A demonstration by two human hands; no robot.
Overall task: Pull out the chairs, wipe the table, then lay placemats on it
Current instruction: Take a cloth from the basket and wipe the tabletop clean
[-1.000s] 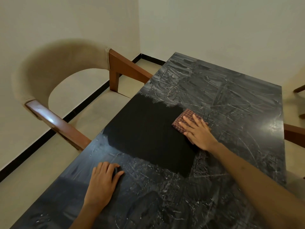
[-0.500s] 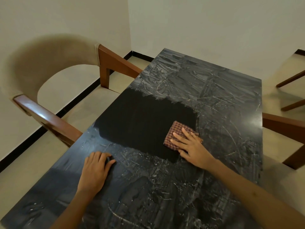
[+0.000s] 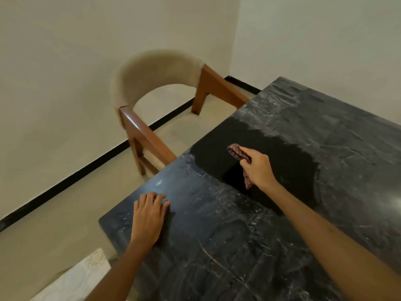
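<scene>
On the dark stone table (image 3: pixel 325 131), my left hand (image 3: pixel 147 218) lies flat, fingers spread a little, holding nothing. It sits near the table's left edge. The tabletop is smooth and shiny black, with thin white lines running through it like marble. It also has streaks and smears over most of it. One patch in the middle looks plain black and dull.

Above that patch, my right hand (image 3: pixel 258 168) is closed tight around a small checked cloth (image 3: pixel 237 154). The cloth is soft and bunched up. One end sticks out past my fingers and the other end hangs down below my hand.

Just beside the table stands a chair (image 3: pixel 156 101). It has a round, fuzzy tan back and straight brown wooden arms.
</scene>
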